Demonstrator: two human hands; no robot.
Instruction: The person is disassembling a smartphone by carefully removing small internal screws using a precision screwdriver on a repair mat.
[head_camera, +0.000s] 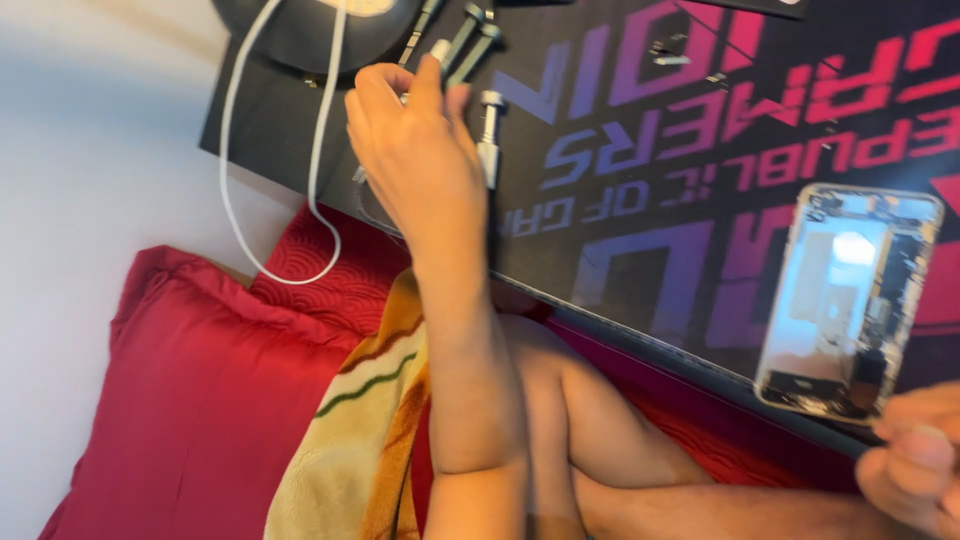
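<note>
Right hand (915, 455) at lower right corner, fingers curled, pinching the near edge of an opened phone housing (850, 300) that lies on the dark printed mat (640, 200); exact grip blurred. Red pillow (190, 400) and striped towel (365, 430) lower left. Left hand (415, 150) reaches further out, fingers closed around a thin metal tool (435, 55) among screwdrivers (488, 130) on the mat. White cable (280, 150) loops off the far left edge.
</note>
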